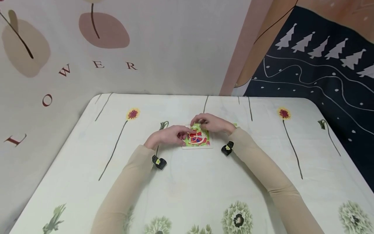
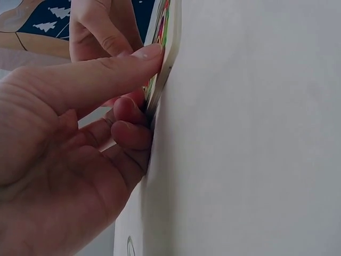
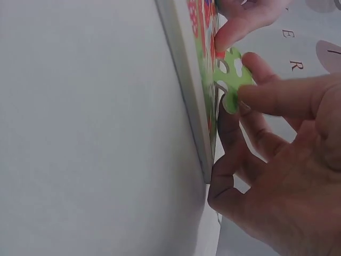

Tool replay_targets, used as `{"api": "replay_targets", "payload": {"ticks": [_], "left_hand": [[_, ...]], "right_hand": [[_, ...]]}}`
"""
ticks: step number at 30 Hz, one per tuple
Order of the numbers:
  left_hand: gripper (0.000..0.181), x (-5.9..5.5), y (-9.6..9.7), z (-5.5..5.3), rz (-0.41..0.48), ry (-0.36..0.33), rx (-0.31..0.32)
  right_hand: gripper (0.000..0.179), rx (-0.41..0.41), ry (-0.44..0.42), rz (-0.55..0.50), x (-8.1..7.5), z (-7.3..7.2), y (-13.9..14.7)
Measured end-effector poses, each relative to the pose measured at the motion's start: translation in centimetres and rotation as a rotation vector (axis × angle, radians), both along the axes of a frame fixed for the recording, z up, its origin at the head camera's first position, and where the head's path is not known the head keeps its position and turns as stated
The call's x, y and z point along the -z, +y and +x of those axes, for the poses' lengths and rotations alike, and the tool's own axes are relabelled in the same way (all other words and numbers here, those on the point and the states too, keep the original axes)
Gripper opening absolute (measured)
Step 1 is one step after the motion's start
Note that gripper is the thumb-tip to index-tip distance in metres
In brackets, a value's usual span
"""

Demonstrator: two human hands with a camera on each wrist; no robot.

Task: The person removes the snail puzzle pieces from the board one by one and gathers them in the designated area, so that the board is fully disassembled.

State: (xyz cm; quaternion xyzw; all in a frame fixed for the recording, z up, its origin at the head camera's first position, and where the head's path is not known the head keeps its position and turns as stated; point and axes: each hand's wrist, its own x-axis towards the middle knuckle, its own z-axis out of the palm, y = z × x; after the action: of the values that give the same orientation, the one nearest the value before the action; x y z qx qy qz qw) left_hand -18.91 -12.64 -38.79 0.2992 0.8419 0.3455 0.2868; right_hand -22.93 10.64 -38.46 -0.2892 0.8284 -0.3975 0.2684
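Note:
A small jigsaw puzzle board with a colourful red, blue and green picture and a pale rim lies flat on the table. My left hand holds it at its left side, the thumb lying over the printed face and the other fingers curled against the edge. Over the board's far right part is my right hand. Between thumb and fingers it pinches a green puzzle piece with a white patch, tilted up from the board. A lower finger of that hand touches the board's edge in the right wrist view.
A bit of something green shows behind the right wrist. The table wears a white cloth printed with flowers. Patterned hangings rise behind its far edge. A black wrist camera sits at the left cuff, another at the right.

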Motion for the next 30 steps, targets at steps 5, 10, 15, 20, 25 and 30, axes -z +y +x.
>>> {"api": "replay_targets", "payload": {"ticks": [5,10,15,20,25,30], "left_hand": [[0.058,-0.1,0.1,-0.1,-0.005,-0.006,-0.004],[0.057,-0.1,0.1,-0.2,-0.008,-0.001,-0.004],[0.057,-0.1,0.2,-0.2,-0.007,0.0,0.002],[0.057,-0.3,0.3,-0.1,-0.001,-0.001,0.007],[0.058,-0.4,0.2,0.1,-0.003,0.006,0.003],[0.058,-0.2,0.1,0.3,-0.013,0.024,-0.01]], "right_hand": [[0.039,0.033,0.022,-0.008,-0.2,0.0,0.0],[0.04,0.094,0.042,-0.008,-0.5,0.0,0.1],[0.039,0.143,0.048,0.0,-1.0,0.3,0.9],[0.034,0.165,0.072,-0.009,-1.4,0.6,2.6],[0.03,0.191,0.111,-0.007,-1.6,0.8,4.1],[0.03,0.236,0.106,0.023,-1.7,1.1,5.3]]}}
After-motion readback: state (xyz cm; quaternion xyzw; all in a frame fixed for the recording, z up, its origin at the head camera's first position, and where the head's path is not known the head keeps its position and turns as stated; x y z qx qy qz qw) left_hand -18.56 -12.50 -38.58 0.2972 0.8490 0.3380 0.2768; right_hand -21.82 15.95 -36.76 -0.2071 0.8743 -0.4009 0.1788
